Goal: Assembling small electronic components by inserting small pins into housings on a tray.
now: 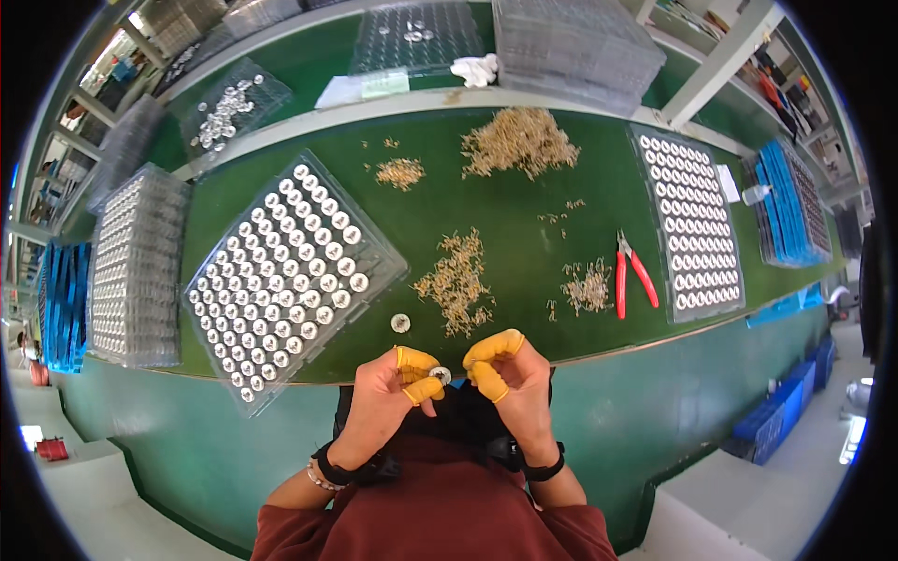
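Note:
My left hand (398,383), with yellow finger cots, pinches a small round silver-white part (440,375) by its edge, just off the table's front edge. To its right, my right hand (505,374), in yellow finger cots too, has thumb and fingers pressed together. Whatever they may hold is too small to make out. Another round part (400,323) lies alone on the green table (374,271) just beyond my left hand. Past my hands spreads a loose pile of tiny brass-coloured pieces (456,285). The two hands are close together but apart.
At left, a clear tray (369,276) holds rows of round parts, beside stacked trays (140,271). Red-handled pliers (633,276) lie right of a small pile of bits (586,287). A larger brass-coloured heap (521,142) sits at the back. Another filled tray (690,224) stands at right.

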A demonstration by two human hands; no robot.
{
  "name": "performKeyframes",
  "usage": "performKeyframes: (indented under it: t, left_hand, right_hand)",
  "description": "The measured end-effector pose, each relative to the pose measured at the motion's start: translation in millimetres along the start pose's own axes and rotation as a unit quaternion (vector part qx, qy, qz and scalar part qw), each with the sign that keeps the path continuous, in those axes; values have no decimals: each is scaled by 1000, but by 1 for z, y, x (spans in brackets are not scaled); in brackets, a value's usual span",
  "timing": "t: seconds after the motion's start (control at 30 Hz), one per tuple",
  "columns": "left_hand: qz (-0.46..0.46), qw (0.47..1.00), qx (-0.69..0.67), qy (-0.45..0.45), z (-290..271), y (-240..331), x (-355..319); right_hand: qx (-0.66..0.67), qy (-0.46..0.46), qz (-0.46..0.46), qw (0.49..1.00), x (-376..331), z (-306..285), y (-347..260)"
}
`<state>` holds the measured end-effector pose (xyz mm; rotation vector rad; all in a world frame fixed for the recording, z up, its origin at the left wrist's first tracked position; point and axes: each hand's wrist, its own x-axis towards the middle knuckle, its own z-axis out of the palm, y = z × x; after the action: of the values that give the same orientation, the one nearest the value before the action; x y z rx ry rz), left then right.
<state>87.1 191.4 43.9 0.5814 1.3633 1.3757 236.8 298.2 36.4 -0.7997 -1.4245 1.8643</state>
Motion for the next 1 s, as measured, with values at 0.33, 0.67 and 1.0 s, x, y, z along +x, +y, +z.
performKeyframes:
  t: [0.33,0.67,1.0]
  left_hand:
    - [-8,996,-87,-7,9,-10,-9]
    - [-5,995,-103,-9,7,-7,-9]
    - [3,998,-56,5,6,-13,-9]
  right_hand:
    - [-59,26,-45,997,-18,13,18]
    - [-161,53,-119,978,-19,17,25]
    - [-301,31,-275,913,-15,13,23]
